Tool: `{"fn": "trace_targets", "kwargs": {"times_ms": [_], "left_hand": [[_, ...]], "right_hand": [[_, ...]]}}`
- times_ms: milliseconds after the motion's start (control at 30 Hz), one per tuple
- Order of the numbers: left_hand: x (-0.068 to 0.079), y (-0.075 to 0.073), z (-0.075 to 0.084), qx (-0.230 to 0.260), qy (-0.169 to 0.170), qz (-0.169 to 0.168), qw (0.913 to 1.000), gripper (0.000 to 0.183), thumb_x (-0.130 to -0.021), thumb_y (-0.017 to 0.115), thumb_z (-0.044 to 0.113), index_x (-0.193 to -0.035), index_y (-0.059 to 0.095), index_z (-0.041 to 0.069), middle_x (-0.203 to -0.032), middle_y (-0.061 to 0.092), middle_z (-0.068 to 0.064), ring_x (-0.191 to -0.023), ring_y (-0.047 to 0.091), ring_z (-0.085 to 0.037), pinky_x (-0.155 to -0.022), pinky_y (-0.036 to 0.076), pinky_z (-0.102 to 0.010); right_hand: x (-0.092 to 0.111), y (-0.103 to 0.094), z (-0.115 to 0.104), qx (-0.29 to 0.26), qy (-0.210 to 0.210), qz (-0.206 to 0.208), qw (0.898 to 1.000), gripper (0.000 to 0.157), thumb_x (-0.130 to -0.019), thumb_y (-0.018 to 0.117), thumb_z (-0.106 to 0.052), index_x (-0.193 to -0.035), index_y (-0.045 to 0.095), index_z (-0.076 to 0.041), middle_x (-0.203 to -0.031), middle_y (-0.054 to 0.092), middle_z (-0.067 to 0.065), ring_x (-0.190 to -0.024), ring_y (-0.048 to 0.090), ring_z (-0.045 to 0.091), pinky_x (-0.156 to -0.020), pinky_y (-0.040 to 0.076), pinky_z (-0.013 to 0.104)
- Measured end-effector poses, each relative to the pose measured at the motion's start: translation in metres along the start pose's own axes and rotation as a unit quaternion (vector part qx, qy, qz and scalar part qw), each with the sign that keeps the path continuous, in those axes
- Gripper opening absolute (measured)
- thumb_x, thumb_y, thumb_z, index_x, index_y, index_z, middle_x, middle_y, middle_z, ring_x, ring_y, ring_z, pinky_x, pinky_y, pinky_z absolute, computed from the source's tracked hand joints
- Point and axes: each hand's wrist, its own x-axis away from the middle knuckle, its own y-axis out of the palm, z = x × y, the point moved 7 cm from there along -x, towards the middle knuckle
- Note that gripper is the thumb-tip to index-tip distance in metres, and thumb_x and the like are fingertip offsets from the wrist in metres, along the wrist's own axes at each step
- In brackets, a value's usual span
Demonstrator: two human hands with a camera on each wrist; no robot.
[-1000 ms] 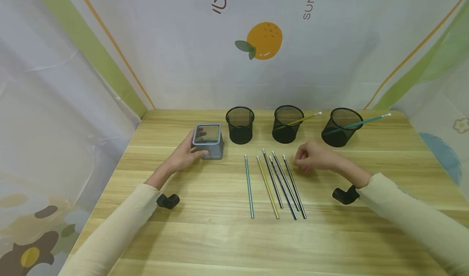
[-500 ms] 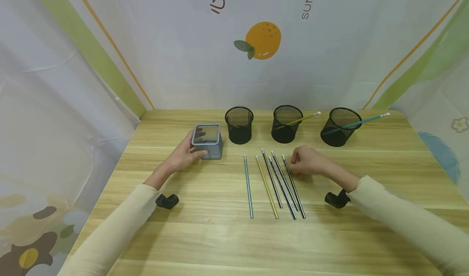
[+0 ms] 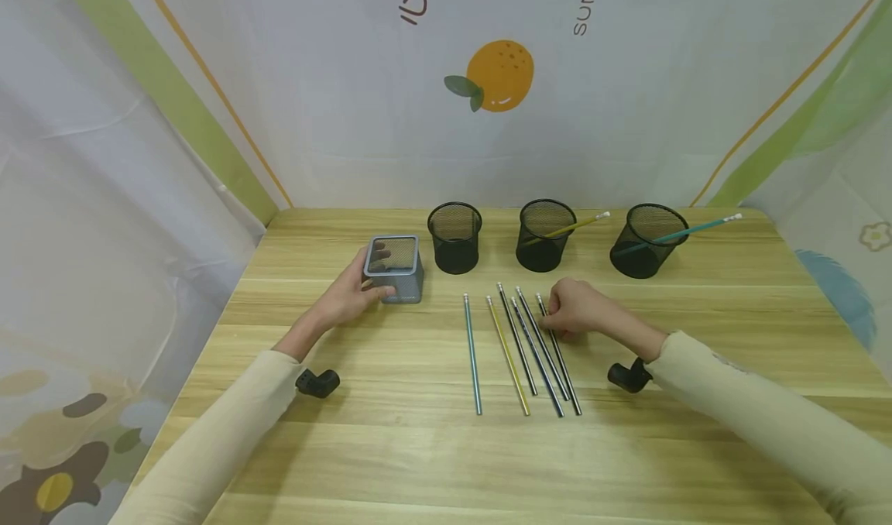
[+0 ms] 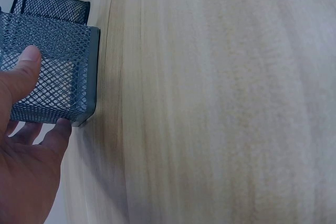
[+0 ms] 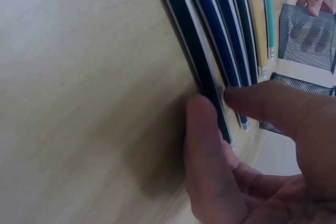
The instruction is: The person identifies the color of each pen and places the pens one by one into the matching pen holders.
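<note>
My left hand (image 3: 346, 296) grips a square grey mesh pen holder (image 3: 407, 287) standing on the table, thumb on its near side and fingers round the far left side. The rightmost pencil, a black one (image 3: 566, 374) with a white eraser end, lies flat. My right hand (image 3: 580, 307) is over its upper part, and in the right wrist view thumb and finger (image 5: 202, 129) close in on either side of it. Left of it lie several dark striped pencils (image 3: 527, 352), a yellow pencil (image 3: 509, 357) and a teal pencil (image 3: 473, 358), roughly side by side.
Three round black mesh pen holders stand along the back: a left one (image 3: 456, 255), a middle one (image 3: 540, 255) with a yellow pencil (image 3: 592, 220) leaning in it, and a right one (image 3: 637, 260) with a teal pencil (image 3: 711, 224). A printed curtain (image 3: 376, 122) hangs behind the table.
My right hand has moved left, from beside the pencils onto the rightmost black one. The left hand and the grey pen holder have stayed put.
</note>
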Motion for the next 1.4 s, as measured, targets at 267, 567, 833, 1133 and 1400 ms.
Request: {"fn": "trace_targets", "kwargs": {"times_ms": [267,567,833,1133,1400], "left_hand": [[0.000,-0.001,0.001,0.002,0.001,0.000,1.0000,0.081,-0.096,0.066,-0.005,-0.159,0.016,0.002,-0.158,0.029,-0.025,-0.144,0.029,-0.046,-0.115,0.031,-0.056],[0.001,0.000,0.001,-0.001,0.002,-0.001,1.0000,0.081,-0.096,0.066,-0.005,-0.159,0.015,0.001,-0.157,0.029,-0.026,-0.143,0.029,-0.047,-0.115,0.031,-0.056],[0.001,0.000,0.001,0.000,0.001,-0.001,1.0000,0.082,-0.096,0.066,-0.004,-0.160,0.015,0.002,-0.158,0.029,-0.026,-0.144,0.029,-0.046,-0.115,0.030,-0.057],[0.001,0.000,0.001,0.003,-0.001,-0.003,1.0000,0.080,-0.097,0.066,-0.004,-0.159,0.015,0.001,-0.158,0.028,-0.026,-0.144,0.029,-0.046,-0.116,0.029,-0.057],[0.001,-0.001,0.000,-0.002,0.000,-0.002,1.0000,0.080,-0.097,0.066,-0.004,-0.159,0.015,0.002,-0.158,0.029,-0.026,-0.143,0.029,-0.046,-0.116,0.030,-0.056]], "right_hand": [[-0.003,0.001,-0.002,0.012,0.011,0.006,1.000,0.031,-0.085,0.073,-0.005,-0.059,0.058,-0.009,-0.053,0.064,0.002,-0.051,0.068,0.017,-0.056,0.052,0.024],[-0.001,-0.002,-0.002,-0.015,0.005,-0.004,1.000,0.025,-0.083,0.072,-0.002,-0.062,0.059,-0.007,-0.057,0.065,0.004,-0.053,0.069,0.021,-0.053,0.055,0.022],[0.007,-0.020,-0.005,-0.031,-0.024,0.006,0.999,0.011,-0.085,0.070,0.000,-0.079,0.061,0.001,-0.064,0.065,0.008,-0.057,0.070,0.026,-0.057,0.057,0.028],[0.010,-0.023,-0.002,-0.085,-0.022,-0.001,0.996,0.006,-0.086,0.065,0.003,-0.084,0.059,0.004,-0.067,0.066,0.010,-0.062,0.072,0.030,-0.060,0.063,0.039],[0.015,-0.032,-0.010,-0.126,-0.050,0.005,0.991,0.004,-0.088,0.062,0.006,-0.090,0.059,0.008,-0.075,0.067,0.013,-0.063,0.071,0.030,-0.063,0.063,0.042]]}}
